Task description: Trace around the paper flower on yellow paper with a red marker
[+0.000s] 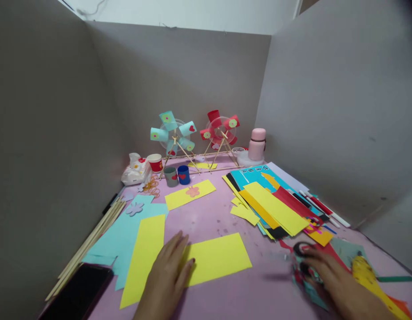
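Walls point(326, 111) of grey board close in the pink worktop point(219, 213) on 3 sides. A fanned pile of coloured paper point(275, 204), mostly yellow, red, black and turquoise, covers the right of the worktop, and light-blue sheets point(126, 235) cover the left. On the blue sheets lies a long yellow strip point(144, 258), and just to its right lies a yellow sheet point(219, 258) flat on the bare pink surface, near the front edge. A second yellow strip point(189, 193), bearing an orange flower cutout, lies farther back. A dark phone point(79, 289) sits at the front left corner, with a bundle of wooden sticks point(89, 242) along the left wall beside it.

At the back stand 2 wheels built of sticks and paper cups, a blue wheel point(173, 133) and a red wheel point(219, 129), side by side.

The left hand point(168, 275) rests palm down, fingers spread and released, on the left end of the yellow sheet. The right hand point(335, 280) is blurred over paper scraps at the front right, its fingertips at the black handles of the scissors point(301, 251); whether it grips them cannot be told.

A pink bottle point(257, 144) stands right of the red wheel. A grey cup point(171, 176) and a blue cup point(183, 174), each with a red heart, stand touching in front of the blue wheel.
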`<action>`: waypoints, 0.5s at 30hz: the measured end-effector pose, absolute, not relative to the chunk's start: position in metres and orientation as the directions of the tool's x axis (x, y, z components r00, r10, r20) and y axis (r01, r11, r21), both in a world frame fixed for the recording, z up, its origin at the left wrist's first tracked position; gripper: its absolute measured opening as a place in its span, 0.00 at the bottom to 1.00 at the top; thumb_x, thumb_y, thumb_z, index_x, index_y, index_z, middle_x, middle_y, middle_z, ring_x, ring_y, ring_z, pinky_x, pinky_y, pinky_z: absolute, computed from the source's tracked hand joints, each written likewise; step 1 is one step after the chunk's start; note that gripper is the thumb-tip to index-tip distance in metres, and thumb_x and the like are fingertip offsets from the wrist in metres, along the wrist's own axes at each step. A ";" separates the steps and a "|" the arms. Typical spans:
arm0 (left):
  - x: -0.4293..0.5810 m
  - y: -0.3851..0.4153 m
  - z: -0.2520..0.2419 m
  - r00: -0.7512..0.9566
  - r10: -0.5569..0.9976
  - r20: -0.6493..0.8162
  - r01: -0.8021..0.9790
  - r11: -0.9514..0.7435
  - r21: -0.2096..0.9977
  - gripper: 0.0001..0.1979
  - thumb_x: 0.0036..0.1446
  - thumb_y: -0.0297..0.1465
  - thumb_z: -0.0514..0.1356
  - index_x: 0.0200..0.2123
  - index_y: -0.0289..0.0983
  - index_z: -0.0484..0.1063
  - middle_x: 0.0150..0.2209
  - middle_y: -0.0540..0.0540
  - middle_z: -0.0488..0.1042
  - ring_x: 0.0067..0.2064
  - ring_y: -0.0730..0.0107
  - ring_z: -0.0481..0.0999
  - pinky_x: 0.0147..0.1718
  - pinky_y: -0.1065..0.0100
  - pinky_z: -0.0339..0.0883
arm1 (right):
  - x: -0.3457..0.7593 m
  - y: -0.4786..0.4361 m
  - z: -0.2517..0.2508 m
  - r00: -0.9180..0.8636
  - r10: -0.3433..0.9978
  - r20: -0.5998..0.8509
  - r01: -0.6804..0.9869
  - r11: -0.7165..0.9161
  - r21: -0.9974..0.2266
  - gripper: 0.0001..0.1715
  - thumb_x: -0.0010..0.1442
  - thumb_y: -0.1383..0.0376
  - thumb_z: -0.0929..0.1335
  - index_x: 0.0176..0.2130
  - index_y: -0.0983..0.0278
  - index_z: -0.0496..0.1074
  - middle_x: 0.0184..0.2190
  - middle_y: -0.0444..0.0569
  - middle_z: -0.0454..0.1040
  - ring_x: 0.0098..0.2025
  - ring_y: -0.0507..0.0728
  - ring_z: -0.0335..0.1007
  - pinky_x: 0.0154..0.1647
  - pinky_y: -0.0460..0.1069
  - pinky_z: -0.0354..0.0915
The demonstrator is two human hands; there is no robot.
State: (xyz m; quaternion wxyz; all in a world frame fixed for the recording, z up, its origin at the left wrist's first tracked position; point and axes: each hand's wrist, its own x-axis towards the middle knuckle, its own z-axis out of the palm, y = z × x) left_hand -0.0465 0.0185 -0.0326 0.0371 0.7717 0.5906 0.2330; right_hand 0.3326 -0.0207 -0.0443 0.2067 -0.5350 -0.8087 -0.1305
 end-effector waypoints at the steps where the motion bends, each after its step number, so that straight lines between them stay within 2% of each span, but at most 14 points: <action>1: -0.044 0.022 -0.029 0.186 0.955 0.229 0.895 -0.261 0.362 0.24 0.58 0.38 0.52 0.55 0.32 0.65 0.58 0.34 0.66 0.59 0.51 0.63 0.55 0.49 0.59 | 0.333 -0.010 -0.035 -0.259 0.844 0.469 0.957 0.290 0.006 0.18 0.63 0.64 0.57 0.46 0.65 0.70 0.49 0.62 0.72 0.43 0.65 0.75 0.35 0.54 0.73; 3: -0.037 0.027 -0.018 0.192 0.974 0.118 0.891 -0.224 0.396 0.24 0.54 0.36 0.56 0.53 0.32 0.68 0.53 0.33 0.69 0.54 0.48 0.66 0.52 0.47 0.59 | 0.330 0.013 -0.018 -0.158 0.908 0.389 0.987 0.151 0.047 0.17 0.62 0.70 0.57 0.45 0.72 0.69 0.47 0.67 0.71 0.46 0.68 0.72 0.35 0.56 0.71; 5: -0.031 0.031 -0.006 0.192 0.977 0.090 0.885 -0.212 0.414 0.19 0.50 0.33 0.59 0.46 0.33 0.72 0.45 0.35 0.73 0.46 0.47 0.69 0.45 0.49 0.61 | 0.322 0.036 -0.005 -0.057 0.967 0.248 0.996 0.039 0.077 0.22 0.57 0.80 0.56 0.47 0.73 0.67 0.47 0.66 0.69 0.46 0.68 0.71 0.35 0.56 0.70; 7: -0.028 0.035 0.002 0.175 0.983 0.060 0.874 -0.183 0.451 0.15 0.45 0.31 0.61 0.39 0.35 0.74 0.38 0.38 0.73 0.40 0.49 0.69 0.40 0.52 0.61 | 0.311 0.053 0.003 0.005 0.995 0.098 0.999 -0.009 0.045 0.23 0.56 0.82 0.55 0.46 0.72 0.68 0.44 0.64 0.70 0.44 0.67 0.71 0.36 0.57 0.68; 9: -0.028 0.037 0.005 0.148 0.988 0.037 0.845 -0.146 0.515 0.09 0.42 0.30 0.62 0.31 0.36 0.72 0.33 0.41 0.73 0.37 0.51 0.69 0.37 0.56 0.59 | 0.300 0.061 0.007 0.026 0.998 0.059 0.999 -0.028 0.031 0.22 0.57 0.81 0.55 0.45 0.72 0.68 0.45 0.64 0.69 0.44 0.68 0.71 0.33 0.57 0.68; 11: -0.030 0.037 0.004 0.118 0.993 0.021 0.788 -0.107 0.607 0.04 0.44 0.31 0.60 0.26 0.38 0.67 0.29 0.45 0.71 0.34 0.56 0.68 0.35 0.60 0.58 | 0.289 0.059 0.007 0.030 0.994 0.108 0.999 -0.027 -0.024 0.18 0.61 0.75 0.56 0.46 0.71 0.67 0.52 0.66 0.64 0.49 0.69 0.68 0.35 0.57 0.67; 12: -0.031 0.037 0.003 0.101 0.995 0.013 0.747 -0.085 0.659 0.05 0.48 0.33 0.58 0.24 0.39 0.65 0.28 0.46 0.69 0.33 0.59 0.68 0.33 0.62 0.58 | 0.282 0.056 0.005 0.021 0.990 0.137 0.994 -0.007 -0.106 0.16 0.63 0.71 0.56 0.47 0.69 0.66 0.54 0.65 0.62 0.51 0.69 0.65 0.37 0.57 0.67; 13: -0.031 0.036 0.001 0.082 0.997 0.004 0.699 -0.061 0.712 0.09 0.51 0.37 0.55 0.24 0.39 0.63 0.26 0.48 0.68 0.31 0.61 0.67 0.31 0.64 0.58 | 0.274 0.051 0.001 0.010 0.986 0.164 0.965 0.034 -0.260 0.15 0.64 0.66 0.57 0.47 0.68 0.66 0.54 0.63 0.63 0.52 0.67 0.65 0.41 0.57 0.66; 14: -0.030 0.035 0.000 0.067 0.998 -0.009 0.647 -0.037 0.761 0.12 0.55 0.40 0.52 0.24 0.40 0.62 0.25 0.49 0.66 0.29 0.63 0.67 0.29 0.65 0.59 | 0.265 0.046 -0.003 -0.011 0.984 0.177 0.882 0.093 -0.462 0.15 0.64 0.62 0.58 0.47 0.66 0.65 0.50 0.61 0.66 0.49 0.65 0.66 0.44 0.57 0.65; 15: -0.028 0.032 0.000 0.056 0.998 -0.022 0.602 -0.016 0.799 0.16 0.57 0.44 0.48 0.25 0.40 0.61 0.24 0.51 0.65 0.27 0.65 0.66 0.27 0.67 0.59 | 0.253 0.041 -0.009 -0.042 0.991 0.127 0.746 0.116 -0.656 0.17 0.63 0.58 0.59 0.45 0.66 0.65 0.45 0.58 0.69 0.45 0.63 0.68 0.45 0.57 0.64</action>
